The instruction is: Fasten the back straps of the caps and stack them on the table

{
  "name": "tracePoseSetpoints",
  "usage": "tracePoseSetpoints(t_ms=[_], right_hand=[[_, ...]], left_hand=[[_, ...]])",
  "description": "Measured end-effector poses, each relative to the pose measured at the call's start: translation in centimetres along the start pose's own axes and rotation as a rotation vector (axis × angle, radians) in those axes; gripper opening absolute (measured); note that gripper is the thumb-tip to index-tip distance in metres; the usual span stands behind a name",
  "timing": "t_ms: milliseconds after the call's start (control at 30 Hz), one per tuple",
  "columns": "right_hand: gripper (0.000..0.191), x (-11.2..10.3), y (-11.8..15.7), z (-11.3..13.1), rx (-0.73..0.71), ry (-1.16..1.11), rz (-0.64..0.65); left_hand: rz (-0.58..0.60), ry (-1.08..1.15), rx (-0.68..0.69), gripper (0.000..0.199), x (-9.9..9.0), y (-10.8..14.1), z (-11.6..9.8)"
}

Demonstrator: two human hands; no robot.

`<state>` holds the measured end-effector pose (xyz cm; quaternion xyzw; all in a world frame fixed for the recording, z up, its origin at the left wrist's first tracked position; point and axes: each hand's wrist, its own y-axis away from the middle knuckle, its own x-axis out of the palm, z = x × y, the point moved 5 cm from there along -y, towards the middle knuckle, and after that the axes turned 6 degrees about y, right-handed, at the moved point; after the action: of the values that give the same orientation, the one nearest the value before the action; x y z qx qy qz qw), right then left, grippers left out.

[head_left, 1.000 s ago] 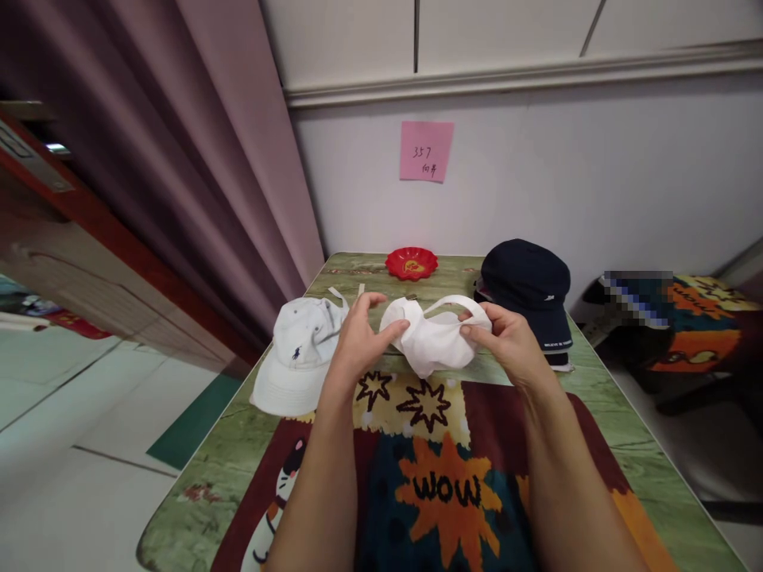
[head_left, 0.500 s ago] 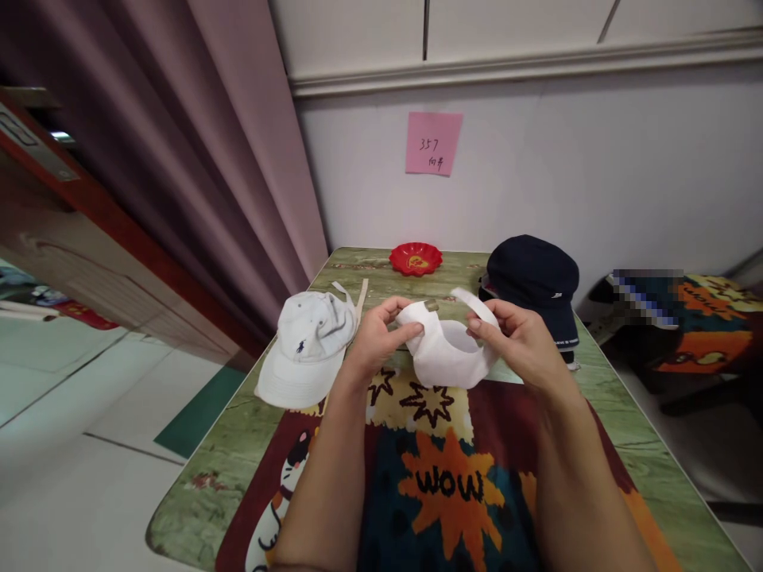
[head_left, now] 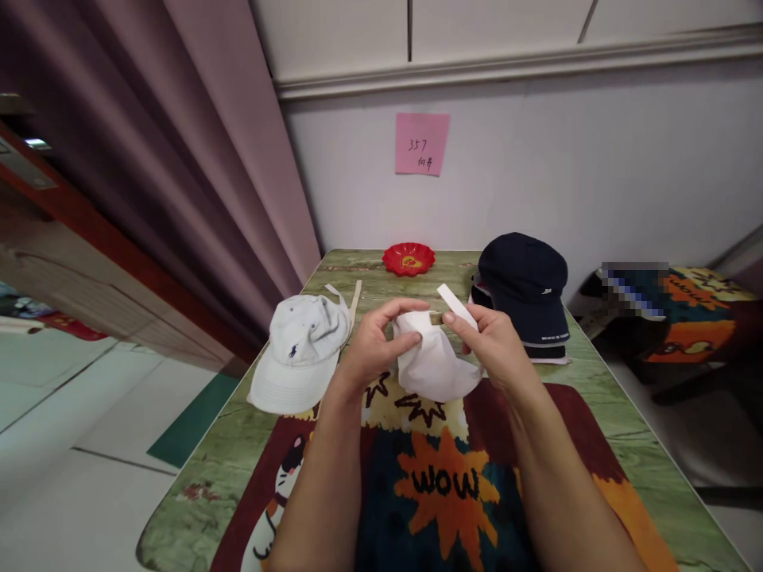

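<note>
A white cap [head_left: 438, 365] is held between my two hands above the patterned mat. My left hand [head_left: 381, 342] is closed on its left side, thumb in front, beside a small brass-coloured buckle [head_left: 436, 318]. Pinched in my right hand [head_left: 486, 334] is the cap's white strap [head_left: 456, 304], whose free end points up and left; the right fingertips are at the buckle. Left of my hands, a pale cap with a small dark logo [head_left: 304, 342] rests on the table, its straps loose at the back.
Navy caps [head_left: 524, 286] are stacked at the back right of the green table [head_left: 196, 492]. A red scalloped dish [head_left: 408, 259] stands at the back. The mat [head_left: 444, 485] covers the front middle. A stool with a patterned cover [head_left: 697, 318] is at the right.
My right hand has moved left, bringing the strap to the buckle beside my left hand. The cap's opening has closed up. The view has shifted slightly.
</note>
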<state>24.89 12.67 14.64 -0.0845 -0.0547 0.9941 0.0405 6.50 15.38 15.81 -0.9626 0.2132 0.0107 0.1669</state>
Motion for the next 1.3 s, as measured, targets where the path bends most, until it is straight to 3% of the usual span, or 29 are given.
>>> tracePoseSetpoints(t_ms=[300,567,667,867,1167,1300], right_hand=[[0.040,0.7,-0.3,-0.9,0.089,-0.108,-0.011],[0.037,1.0,-0.1,-0.9,0.090,-0.104,-0.102],[0.035,0.9,-0.1,-0.8,0.085,-0.141,-0.099],[0.038,0.9,-0.1,-0.6,0.106,-0.157,-0.102],[0.043,1.9,0.1,-0.2,0.071,-0.161,-0.071],[0.043,1.2,-0.1,0.0,-0.006,-0.199,-0.113]], left_hand=[[0.013,-0.107,0.035,0.030,0.8,0.0,-1.2],[-0.234,-0.630,0.304,0.019,1.8,0.0,-2.8],[-0.276,-0.697,0.351,0.013,2.1,0.2,-2.9],[-0.183,-0.525,0.352,0.014,2.9,0.0,-2.3],[-0.205,-0.253,0.254,0.015,1.5,-0.3,-1.6],[-0.294,-0.105,0.155,0.019,0.3,-0.2,-0.9]])
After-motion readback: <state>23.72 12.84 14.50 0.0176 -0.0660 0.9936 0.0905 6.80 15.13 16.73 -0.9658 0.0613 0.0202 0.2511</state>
